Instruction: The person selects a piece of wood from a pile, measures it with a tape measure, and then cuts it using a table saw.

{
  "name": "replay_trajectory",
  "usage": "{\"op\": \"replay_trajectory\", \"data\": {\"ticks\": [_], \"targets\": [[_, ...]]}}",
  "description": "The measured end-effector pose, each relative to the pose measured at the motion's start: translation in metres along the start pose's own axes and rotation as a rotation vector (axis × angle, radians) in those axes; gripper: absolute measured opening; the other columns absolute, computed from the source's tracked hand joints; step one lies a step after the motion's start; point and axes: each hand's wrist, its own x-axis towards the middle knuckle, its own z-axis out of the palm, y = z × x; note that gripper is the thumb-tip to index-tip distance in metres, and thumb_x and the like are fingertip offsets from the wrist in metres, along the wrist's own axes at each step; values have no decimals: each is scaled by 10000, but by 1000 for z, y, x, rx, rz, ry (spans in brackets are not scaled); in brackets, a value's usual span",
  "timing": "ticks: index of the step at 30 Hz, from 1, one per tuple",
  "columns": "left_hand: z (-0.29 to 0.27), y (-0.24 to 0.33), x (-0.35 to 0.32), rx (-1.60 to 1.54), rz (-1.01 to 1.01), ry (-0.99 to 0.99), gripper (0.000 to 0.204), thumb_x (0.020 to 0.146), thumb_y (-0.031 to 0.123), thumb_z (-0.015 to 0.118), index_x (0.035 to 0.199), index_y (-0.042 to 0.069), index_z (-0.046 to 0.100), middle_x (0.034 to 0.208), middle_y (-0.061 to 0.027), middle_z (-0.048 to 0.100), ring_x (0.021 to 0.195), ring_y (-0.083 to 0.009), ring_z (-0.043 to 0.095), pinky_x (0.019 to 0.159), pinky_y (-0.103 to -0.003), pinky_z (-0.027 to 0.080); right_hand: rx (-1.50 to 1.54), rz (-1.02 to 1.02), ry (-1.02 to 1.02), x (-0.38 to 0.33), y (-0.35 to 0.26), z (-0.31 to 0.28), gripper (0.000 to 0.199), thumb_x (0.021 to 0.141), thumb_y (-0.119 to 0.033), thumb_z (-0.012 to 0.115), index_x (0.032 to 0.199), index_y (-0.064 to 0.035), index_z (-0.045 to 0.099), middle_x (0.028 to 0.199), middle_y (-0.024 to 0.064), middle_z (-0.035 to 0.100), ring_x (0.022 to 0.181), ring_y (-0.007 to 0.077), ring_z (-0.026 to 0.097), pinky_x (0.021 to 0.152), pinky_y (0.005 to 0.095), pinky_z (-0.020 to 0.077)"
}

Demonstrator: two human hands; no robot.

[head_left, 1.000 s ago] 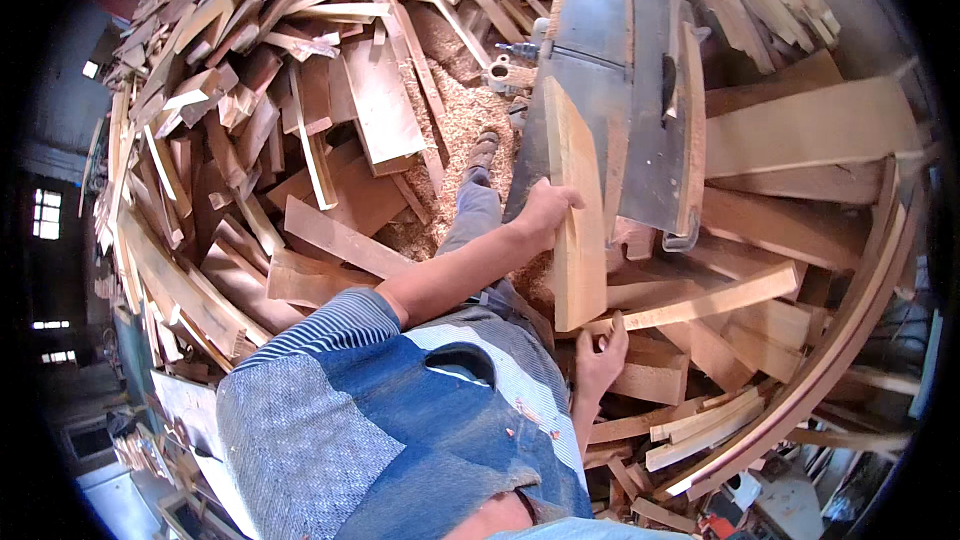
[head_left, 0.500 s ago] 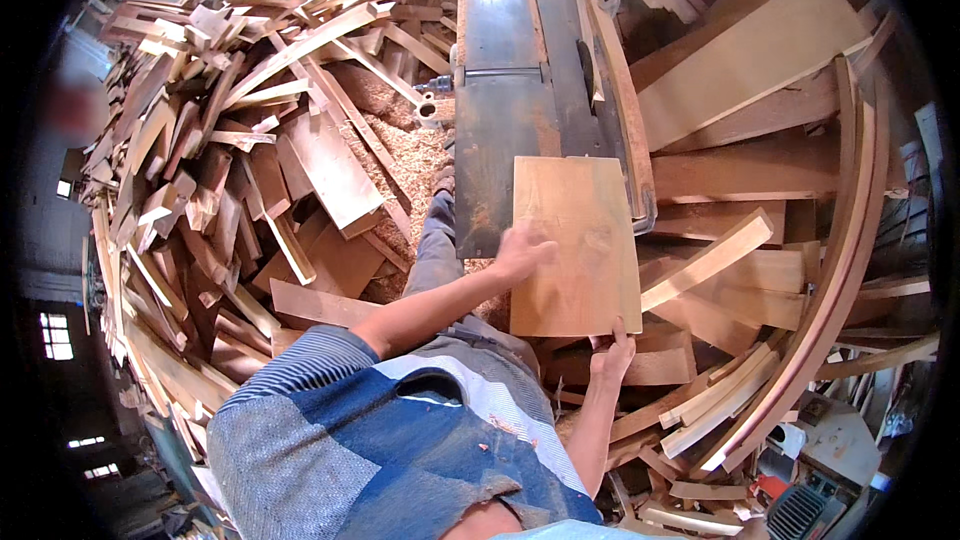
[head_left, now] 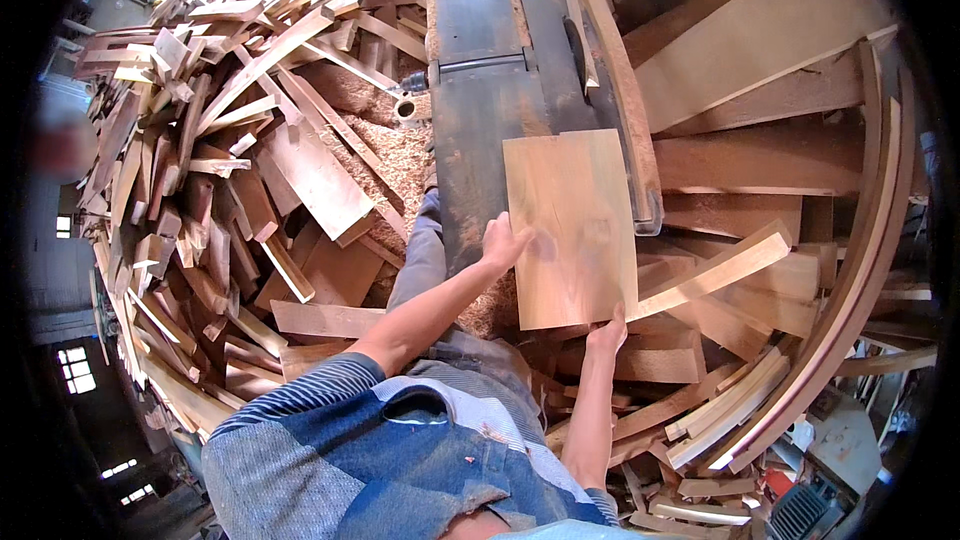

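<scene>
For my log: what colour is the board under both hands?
Light tan wooden board, head view.

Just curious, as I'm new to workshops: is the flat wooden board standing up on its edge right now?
No, the wooden board lies flat on the machine table, under the left hand.

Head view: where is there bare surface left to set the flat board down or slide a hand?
Bare metal shows on the planer table beyond the flat board, and in a strip left of it by the left hand. The right hand grips the near edge. Offcut piles left and stacked planks right are crowded.
</scene>
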Motion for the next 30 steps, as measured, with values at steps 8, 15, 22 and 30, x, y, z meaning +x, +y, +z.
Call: {"op": "replay_trajectory", "data": {"ticks": [8, 15, 22, 30], "targets": [[8, 22, 56, 241, 18, 50, 603, 788, 432, 828, 1144, -9, 621, 1118, -245, 679, 1095, -413, 653, 933, -515, 524, -12, 10, -16, 33, -13, 46, 457, 1019, -361, 625, 1396, -104, 605, 1346, 72, 637, 1193, 257, 619, 911, 458, 540], [5, 37, 64, 278, -22, 20, 595, 812, 441, 813, 1173, 13, 614, 1193, -235, 639, 1173, -387, 614, 998, -502, 489, -47, -24, -89, 40, -14, 46, 498, 1026, -412, 605, 1390, -72, 585, 1330, 83, 613, 1125, 256, 627, 856, 449, 555], [-2, 48, 58, 255, -29, 12, 593, 822, 443, 795, 1198, 20, 616, 1189, -220, 642, 1177, -375, 610, 1000, -491, 486, -665, 24, -143, 0, -34, 31, 429, 1044, -445, 532, 928, -35, 586, 685, 79, 576, 461, 137, 455, 410, 299, 380], [-3, 44, 75, 296, 8, 85, 523, 802, 449, 799, 1099, 41, 661, 1098, -192, 684, 1101, -363, 642, 942, -499, 500, -812, -219, -62, 17, -18, 42, 519, 1022, -414, 536, 782, 36, 631, 585, 60, 533, 508, 153, 479, 477, 341, 359]]}}
